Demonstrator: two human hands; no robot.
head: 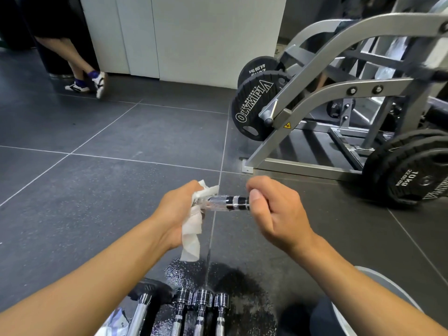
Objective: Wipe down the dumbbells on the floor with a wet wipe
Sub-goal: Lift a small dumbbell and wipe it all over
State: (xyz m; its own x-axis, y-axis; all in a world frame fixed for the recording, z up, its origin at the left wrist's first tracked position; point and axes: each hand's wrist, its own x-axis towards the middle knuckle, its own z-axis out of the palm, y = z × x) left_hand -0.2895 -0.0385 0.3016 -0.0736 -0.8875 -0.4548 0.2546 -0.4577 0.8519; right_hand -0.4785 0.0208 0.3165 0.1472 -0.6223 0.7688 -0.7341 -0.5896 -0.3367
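Note:
I hold a small chrome dumbbell (228, 203) level above the floor, its black-banded handle showing between my hands. My right hand (274, 212) is shut around its right end. My left hand (179, 209) grips a white wet wipe (192, 229) wrapped over the dumbbell's left end, and the wipe's loose tail hangs down. Several more chrome dumbbells (201, 309) lie side by side on the floor below my forearms, near the bottom edge. A dark wet patch (232, 284) spreads on the tile around them.
A grey steel weight machine (322, 98) with black Olympia plates (254, 105) stands at the right, and more plates (409, 170) rest at its near corner. A person's legs (82, 69) stand at the far left by a white wall (189, 32). A crumpled wrapper (114, 323) lies at the bottom left.

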